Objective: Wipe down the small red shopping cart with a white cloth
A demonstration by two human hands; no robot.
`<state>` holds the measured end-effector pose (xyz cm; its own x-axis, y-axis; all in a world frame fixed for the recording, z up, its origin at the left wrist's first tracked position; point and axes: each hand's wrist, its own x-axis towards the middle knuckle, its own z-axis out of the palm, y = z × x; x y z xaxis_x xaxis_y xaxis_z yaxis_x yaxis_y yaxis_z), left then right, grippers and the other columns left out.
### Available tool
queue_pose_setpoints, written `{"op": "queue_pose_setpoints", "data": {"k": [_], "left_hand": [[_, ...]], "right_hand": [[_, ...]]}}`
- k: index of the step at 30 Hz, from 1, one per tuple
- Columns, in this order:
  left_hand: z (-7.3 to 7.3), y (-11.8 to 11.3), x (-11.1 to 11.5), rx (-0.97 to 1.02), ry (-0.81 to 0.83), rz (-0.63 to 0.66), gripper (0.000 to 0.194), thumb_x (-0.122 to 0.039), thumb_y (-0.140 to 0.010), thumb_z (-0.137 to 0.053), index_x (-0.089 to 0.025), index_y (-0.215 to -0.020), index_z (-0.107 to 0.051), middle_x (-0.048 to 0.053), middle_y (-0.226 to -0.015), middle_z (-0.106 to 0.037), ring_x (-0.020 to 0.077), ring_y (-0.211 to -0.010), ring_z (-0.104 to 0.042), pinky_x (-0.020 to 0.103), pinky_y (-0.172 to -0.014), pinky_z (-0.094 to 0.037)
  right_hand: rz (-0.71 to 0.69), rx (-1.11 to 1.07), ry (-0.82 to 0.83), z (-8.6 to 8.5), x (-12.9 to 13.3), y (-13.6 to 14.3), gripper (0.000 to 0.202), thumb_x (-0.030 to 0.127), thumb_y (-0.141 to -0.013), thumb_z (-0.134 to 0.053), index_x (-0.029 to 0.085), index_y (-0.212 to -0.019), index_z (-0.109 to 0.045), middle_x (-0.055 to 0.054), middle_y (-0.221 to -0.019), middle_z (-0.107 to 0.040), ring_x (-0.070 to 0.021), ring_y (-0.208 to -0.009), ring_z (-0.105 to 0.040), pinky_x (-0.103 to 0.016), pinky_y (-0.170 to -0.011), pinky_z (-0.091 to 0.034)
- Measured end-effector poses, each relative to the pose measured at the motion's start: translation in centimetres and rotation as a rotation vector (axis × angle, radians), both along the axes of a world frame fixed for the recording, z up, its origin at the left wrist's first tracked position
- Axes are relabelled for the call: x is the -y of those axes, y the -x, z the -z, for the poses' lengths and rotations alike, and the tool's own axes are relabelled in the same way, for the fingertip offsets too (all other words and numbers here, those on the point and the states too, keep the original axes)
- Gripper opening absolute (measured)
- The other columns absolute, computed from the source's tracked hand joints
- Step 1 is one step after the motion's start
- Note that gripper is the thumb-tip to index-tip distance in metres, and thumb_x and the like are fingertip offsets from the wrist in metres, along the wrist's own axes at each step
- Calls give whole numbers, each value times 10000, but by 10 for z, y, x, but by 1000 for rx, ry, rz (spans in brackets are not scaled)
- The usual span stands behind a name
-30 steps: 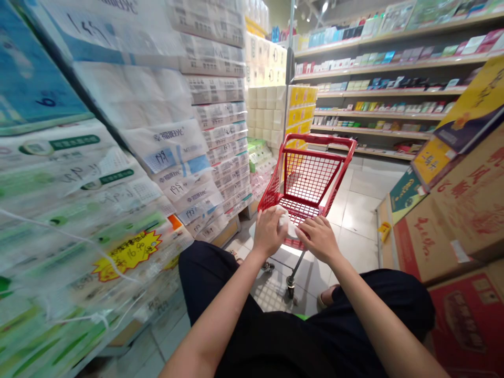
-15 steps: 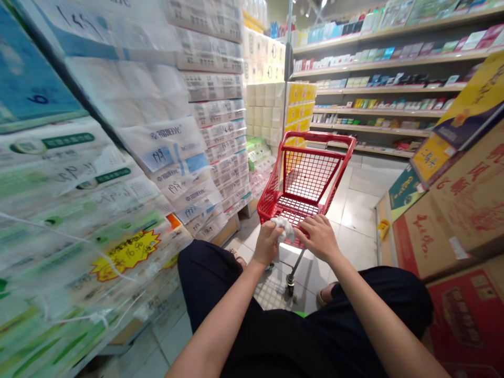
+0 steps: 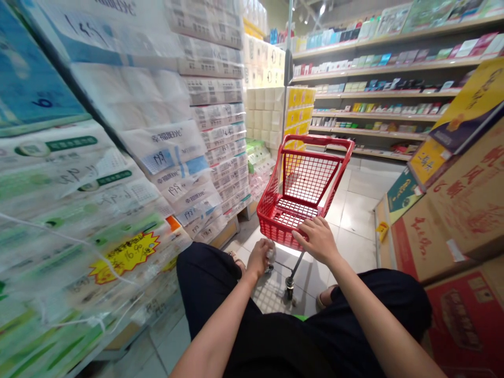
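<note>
A small red shopping cart (image 3: 305, 181) with a grid basket stands before me, its basket holding nothing visible. My right hand (image 3: 318, 239) rests at the near rim, fingers hooked over the top and thumb on the outside. Low to the left of the basket is my left hand (image 3: 260, 257), closed around a crumpled white cloth (image 3: 271, 253). Only a small bunch of that cloth shows past the fingers; whether it is fabric or paper I cannot tell. Beneath the basket a slanted metal leg runs down to a caster wheel (image 3: 290, 287).
Tall stacks of wrapped tissue packs (image 3: 169, 157) line the left side. Cardboard cartons (image 3: 452, 210) are piled on the right. Shelves (image 3: 378, 94) of small boxes stand at the back. Pale tiles (image 3: 354, 210) cover the floor. My bent knees flank the cart's near end.
My left hand has moved down and left with the white cloth, away from the basket rim and my right hand. The right hand has stayed at the rim.
</note>
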<state>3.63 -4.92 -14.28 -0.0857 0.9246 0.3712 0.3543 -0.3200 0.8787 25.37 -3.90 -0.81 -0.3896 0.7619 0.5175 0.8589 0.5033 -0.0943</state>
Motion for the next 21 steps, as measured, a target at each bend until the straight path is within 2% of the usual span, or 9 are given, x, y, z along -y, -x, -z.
{"op": "queue_pose_setpoints", "data": {"k": [3, 7, 10, 14, 16, 19, 20, 21], "left_hand": [[-4, 10, -3, -60, -98, -104, 414, 19, -658, -546, -227, -989, -586, 52, -1071, -539, 185, -942, -566, 359, -886, -479], [-27, 13, -23, -26, -188, -420, 321, -14, -751, -503, -223, -995, -496, 66, -1073, -477, 216, -1070, -495, 401, -984, -411], [-44, 1, -30, -19, -221, -441, 300, -18, -770, -489, -222, -989, -475, 62, -1046, -467, 212, -1033, -494, 382, -961, -422], [-48, -33, -10, -53, -213, -303, 346, 3, -744, -480, -214, -1014, -486, 67, -1055, -458, 219, -1035, -492, 393, -964, -426], [-44, -54, 6, -126, -215, -105, 362, -7, -741, -488, -214, -1038, -505, 73, -1083, -472, 230, -1061, -492, 400, -975, -429], [-39, -79, 25, -340, -248, 338, 509, 5, -686, -502, -237, -1134, -522, 71, -1188, -496, 247, -1114, -481, 390, -966, -445], [-37, -83, 29, -397, -250, 434, 558, 12, -665, -500, -246, -1160, -522, 66, -1208, -498, 250, -1116, -481, 383, -951, -452], [-36, -84, 31, -428, -243, 471, 585, 17, -650, -494, -250, -1170, -524, 63, -1210, -499, 250, -1109, -483, 377, -936, -459]], "right_hand": [[-6, 7, 10, 1, 0, 0, 345, 486, -947, -445, 237, -830, -654, -30, -824, -621, -191, -858, -472, -364, -950, -290], [-3, 8, 10, 2, 0, 2, 326, 480, -940, -460, 238, -861, -663, -35, -844, -624, -195, -869, -474, -366, -956, -291], [-1, 12, 8, 2, -1, 4, 340, 491, -941, -453, 236, -849, -658, -35, -834, -619, -196, -870, -471, -368, -965, -285], [-3, 18, 5, 0, -2, 5, 347, 465, -956, -423, 237, -821, -647, -35, -826, -619, -196, -867, -471, -372, -966, -277], [-4, 20, 12, 0, -2, 5, 339, 444, -962, -412, 240, -824, -645, -33, -833, -622, -194, -868, -471, -371, -959, -277], [-3, 24, 21, -1, -1, 5, 329, 434, -964, -412, 239, -822, -636, -28, -842, -621, -191, -872, -467, -367, -955, -275], [-3, 26, 22, -2, -1, 4, 325, 432, -964, -414, 238, -821, -633, -26, -845, -620, -190, -874, -466, -366, -957, -274], [-4, 28, 22, -2, 0, 3, 321, 429, -964, -416, 238, -820, -631, -24, -845, -619, -188, -875, -465, -363, -958, -273]]}}
